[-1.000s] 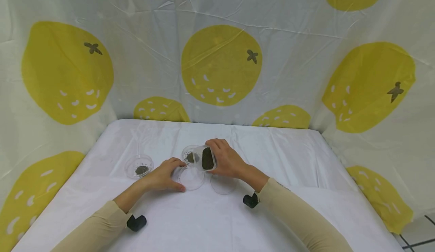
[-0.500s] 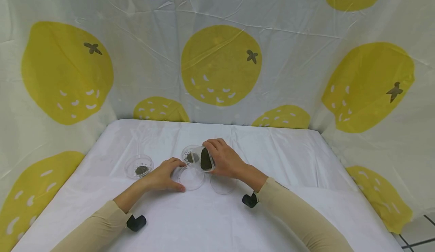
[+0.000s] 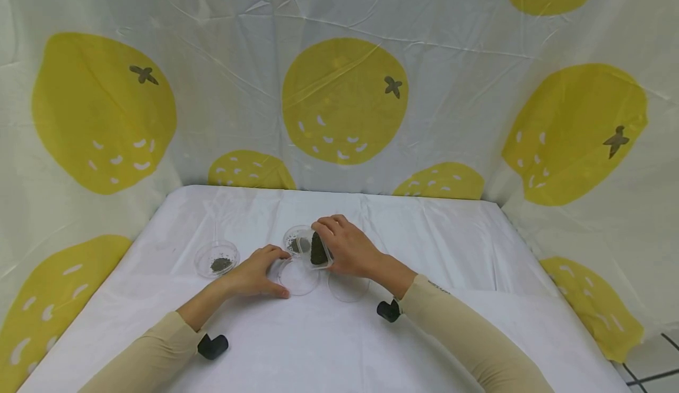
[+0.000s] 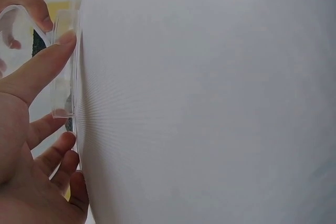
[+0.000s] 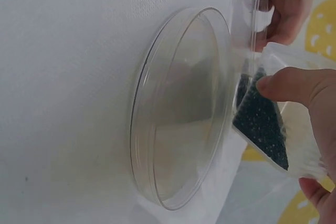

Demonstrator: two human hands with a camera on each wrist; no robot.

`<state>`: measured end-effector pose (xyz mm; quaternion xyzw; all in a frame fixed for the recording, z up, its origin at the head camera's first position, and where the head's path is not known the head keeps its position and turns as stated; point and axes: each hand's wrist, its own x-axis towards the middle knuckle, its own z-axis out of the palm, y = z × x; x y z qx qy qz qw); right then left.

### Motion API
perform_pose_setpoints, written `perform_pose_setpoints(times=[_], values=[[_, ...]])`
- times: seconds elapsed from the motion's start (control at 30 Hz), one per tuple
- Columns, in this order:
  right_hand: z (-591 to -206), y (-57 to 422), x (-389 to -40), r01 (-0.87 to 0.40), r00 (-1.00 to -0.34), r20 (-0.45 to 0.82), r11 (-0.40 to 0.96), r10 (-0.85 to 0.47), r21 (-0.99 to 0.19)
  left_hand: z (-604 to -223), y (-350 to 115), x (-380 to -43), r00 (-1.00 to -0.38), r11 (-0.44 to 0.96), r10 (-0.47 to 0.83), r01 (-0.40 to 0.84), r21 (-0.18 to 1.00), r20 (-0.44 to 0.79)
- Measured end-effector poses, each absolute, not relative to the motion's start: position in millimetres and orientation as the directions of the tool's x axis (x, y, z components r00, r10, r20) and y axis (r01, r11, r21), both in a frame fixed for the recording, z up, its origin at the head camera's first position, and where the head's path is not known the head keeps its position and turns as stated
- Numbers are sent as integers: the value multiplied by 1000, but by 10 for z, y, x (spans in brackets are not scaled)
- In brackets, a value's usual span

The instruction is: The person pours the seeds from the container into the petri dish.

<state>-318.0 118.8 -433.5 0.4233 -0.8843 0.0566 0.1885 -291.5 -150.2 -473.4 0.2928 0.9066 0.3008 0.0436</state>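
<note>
My right hand (image 3: 347, 248) grips a clear plastic box (image 3: 320, 250) partly filled with dark, soil-like granules. The box is tilted to the left, its mouth above a clear petri dish (image 3: 299, 278). In the right wrist view the dark granules (image 5: 260, 124) lie slanted against one wall, with my thumb across that side. My left hand (image 3: 257, 275) holds the petri dish at its left side. Seen from the left wrist, thumb and fingers span the dish wall (image 4: 63, 95). Whether granules are falling into it is too small to tell.
Just behind stands another petri dish (image 3: 288, 235) with dark granules, partly covered by the box. A similar dish (image 3: 199, 261) with a small dark heap sits at the left. A clear round dish or lid (image 3: 348, 290) lies at the right, on the white cloth (image 3: 318, 346).
My right hand has shifted slightly left with the box, bringing it further over the petri dish. My left hand stays where it was.
</note>
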Motion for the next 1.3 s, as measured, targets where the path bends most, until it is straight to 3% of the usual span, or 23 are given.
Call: perform_pose_setpoints(times=[1.3], values=[[-4282, 1092, -3138, -792, -443, 377, 552, -813, 261, -4716, -1501, -2899, -816, 628, 568, 517, 581, 113]])
